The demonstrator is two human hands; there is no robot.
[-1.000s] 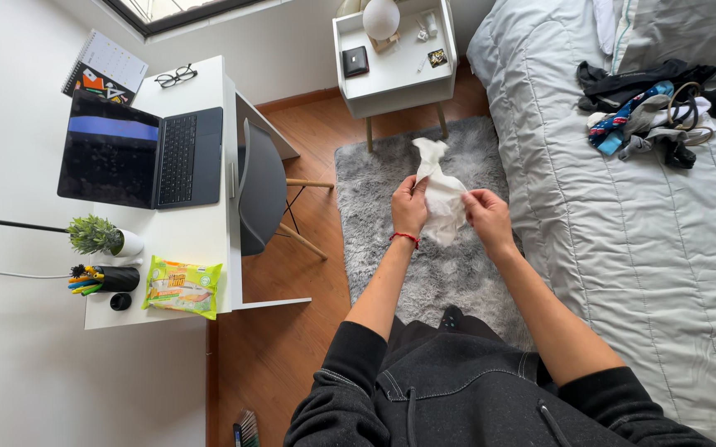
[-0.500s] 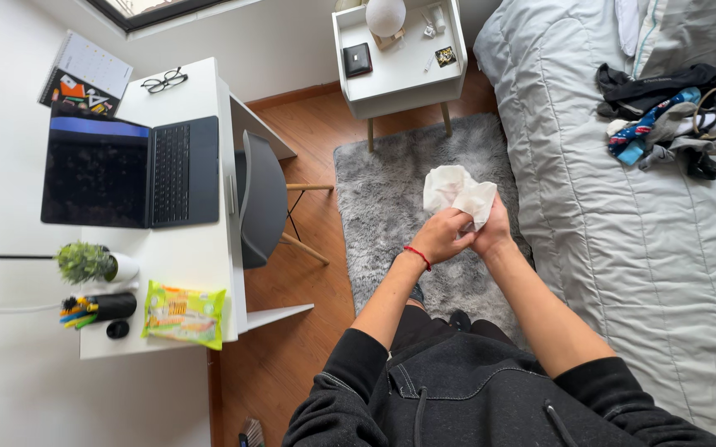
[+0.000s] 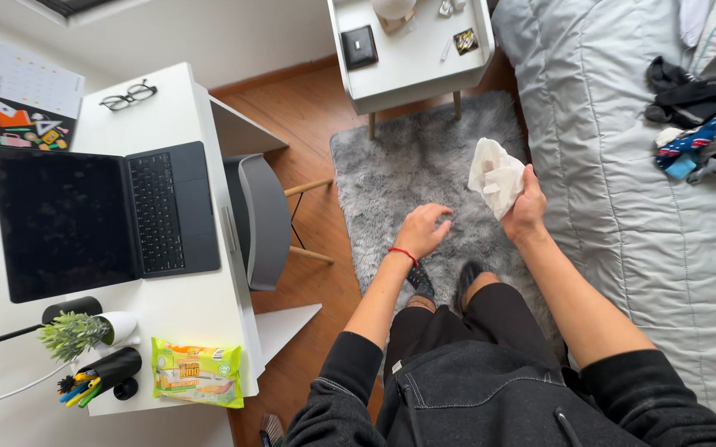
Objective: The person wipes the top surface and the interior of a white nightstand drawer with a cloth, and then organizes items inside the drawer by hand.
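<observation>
My right hand [image 3: 527, 206] grips a bundled pair of white socks [image 3: 495, 175], held up over the grey shaggy rug [image 3: 412, 165] near the bed's edge. My left hand [image 3: 422, 229], with a red string on the wrist, hangs free over the rug with fingers loosely apart and nothing in it. A heap of dark, blue and grey socks and clothes [image 3: 702, 116] lies on the grey quilted bed [image 3: 623, 215] at the upper right.
A white desk [image 3: 172, 314] at the left carries a laptop [image 3: 101, 217], glasses [image 3: 128, 96], a small plant, a pen cup and a green snack bag [image 3: 197, 372]. A grey chair [image 3: 260, 219] stands by it. A white nightstand [image 3: 403, 66] is ahead.
My left hand let go of the white socks and dropped toward the rug. My right hand carried the bundle to the right, closer to the bed. The camera tilted down.
</observation>
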